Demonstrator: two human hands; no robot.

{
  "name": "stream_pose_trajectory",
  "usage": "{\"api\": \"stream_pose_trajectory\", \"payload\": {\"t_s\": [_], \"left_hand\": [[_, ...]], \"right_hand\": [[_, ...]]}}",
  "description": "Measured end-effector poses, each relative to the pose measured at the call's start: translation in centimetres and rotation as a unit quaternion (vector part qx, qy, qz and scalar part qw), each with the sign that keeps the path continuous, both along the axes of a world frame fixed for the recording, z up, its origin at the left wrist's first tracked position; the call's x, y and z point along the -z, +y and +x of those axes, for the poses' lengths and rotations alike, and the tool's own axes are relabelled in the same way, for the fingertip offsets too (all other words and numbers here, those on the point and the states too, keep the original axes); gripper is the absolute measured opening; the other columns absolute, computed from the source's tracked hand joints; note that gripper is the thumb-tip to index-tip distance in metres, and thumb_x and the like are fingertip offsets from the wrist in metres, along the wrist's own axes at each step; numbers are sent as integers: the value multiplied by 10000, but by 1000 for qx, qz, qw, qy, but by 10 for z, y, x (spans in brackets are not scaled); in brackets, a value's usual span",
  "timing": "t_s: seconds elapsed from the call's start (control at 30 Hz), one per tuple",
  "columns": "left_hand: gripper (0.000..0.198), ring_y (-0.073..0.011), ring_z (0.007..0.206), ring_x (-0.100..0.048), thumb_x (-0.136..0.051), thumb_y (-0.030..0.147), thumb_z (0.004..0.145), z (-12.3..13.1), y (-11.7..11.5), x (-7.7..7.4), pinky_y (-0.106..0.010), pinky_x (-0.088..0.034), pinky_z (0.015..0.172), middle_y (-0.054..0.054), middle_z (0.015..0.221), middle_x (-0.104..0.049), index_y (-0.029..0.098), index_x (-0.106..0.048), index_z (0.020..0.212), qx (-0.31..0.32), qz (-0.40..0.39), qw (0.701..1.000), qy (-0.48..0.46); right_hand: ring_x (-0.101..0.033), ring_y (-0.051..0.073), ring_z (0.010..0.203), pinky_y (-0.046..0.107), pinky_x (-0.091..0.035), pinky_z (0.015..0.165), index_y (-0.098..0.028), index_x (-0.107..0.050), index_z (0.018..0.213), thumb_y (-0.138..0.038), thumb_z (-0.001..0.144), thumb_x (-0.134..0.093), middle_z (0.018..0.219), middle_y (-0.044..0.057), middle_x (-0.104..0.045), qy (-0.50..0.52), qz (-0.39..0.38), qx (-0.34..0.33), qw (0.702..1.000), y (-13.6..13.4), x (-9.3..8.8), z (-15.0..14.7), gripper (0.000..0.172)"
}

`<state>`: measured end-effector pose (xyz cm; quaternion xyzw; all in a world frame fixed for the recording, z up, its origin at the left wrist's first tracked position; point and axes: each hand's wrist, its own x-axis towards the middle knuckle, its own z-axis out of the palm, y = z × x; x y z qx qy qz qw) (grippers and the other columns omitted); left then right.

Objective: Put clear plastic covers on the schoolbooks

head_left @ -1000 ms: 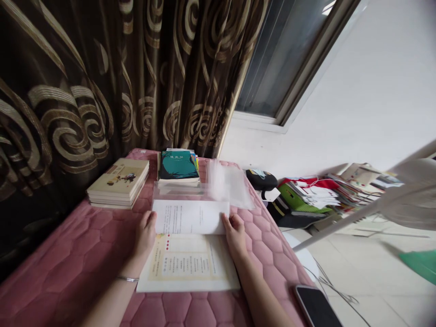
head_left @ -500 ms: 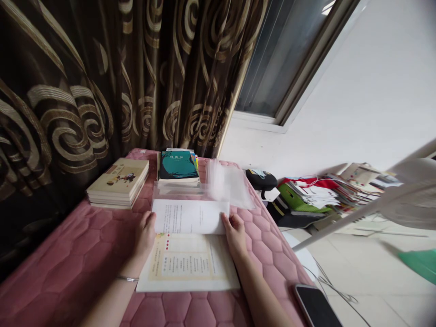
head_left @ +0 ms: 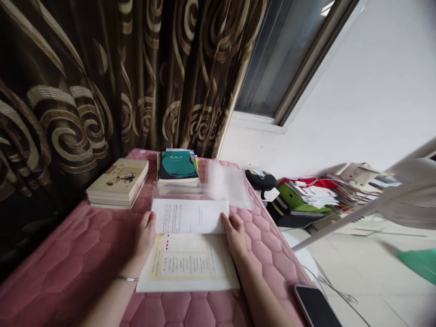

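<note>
Left hand (head_left: 146, 234) at edge of book (head_left: 189, 265)

A bare left hand (head_left: 145, 234), with a slim silvery bracelet (head_left: 128, 279) circling its wrist, is gripping the left edge of an open book with printed white and cream pages (head_left: 187, 254), and a bare right hand (head_left: 235, 233) is holding the right edge. The book is lying on a pink mattress quilted in hexagons (head_left: 91, 254). Clear plastic film (head_left: 185, 192) is extending past its far edge, towards a stack topped by a teal-and-black paperback (head_left: 179, 164). Translucent plastic sheets (head_left: 235, 184) are lying to the right of that stack; a neat stack of cream-covered books (head_left: 119, 181) is sitting to the left. A black-screened phone (head_left: 317, 305) is resting at the mattress's right edge.
</note>
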<state>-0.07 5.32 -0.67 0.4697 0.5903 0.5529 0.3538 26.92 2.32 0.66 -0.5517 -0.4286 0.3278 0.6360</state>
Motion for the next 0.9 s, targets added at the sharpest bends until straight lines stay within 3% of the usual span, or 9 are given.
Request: {"api": "stream_pose_trajectory", "payload": {"t_s": [0.2, 0.5, 0.7, 0.9], "left_hand": [[309, -182, 644, -609, -533, 525, 762, 2, -2, -1, -259, -496, 516, -2, 694, -644, 217, -545, 746, -4, 15, 999, -29], [409, -199, 607, -623, -542, 625, 743, -2, 1, 6, -281, -494, 507, -18, 659, -644, 216, -522, 734, 25, 1, 999, -44], [421, -204, 626, -631, -545, 633, 743, -1, 0, 5, -282, -498, 513, -32, 697, -662, 212, -534, 748, 21, -7, 998, -50], [371, -185, 632, -614, -542, 583, 760, 0, -1, 2, -255, -479, 496, -14, 706, -652, 212, -540, 770, 8, 5, 999, -53]], "right_hand": [[-417, 158, 610, 283, -363, 571, -234, -505, 631, -568, 737, -675, 616, -28, -492, -10, 2, 10, 1000, 3, 4, 0, 390], [-485, 187, 677, 304, -403, 630, -232, -574, 698, -564, 724, -685, 700, -4, -574, -1, 0, -11, 1000, 0, -3, -1, 351], [-414, 158, 618, 285, -352, 575, -234, -498, 642, -564, 747, -661, 623, -35, -481, -31, 7, 8, 999, 2, 4, 1, 383], [-421, 155, 626, 279, -355, 578, -229, -507, 654, -557, 758, -647, 640, -33, -491, -36, 8, 11, 999, 5, 10, 2, 371]]}}
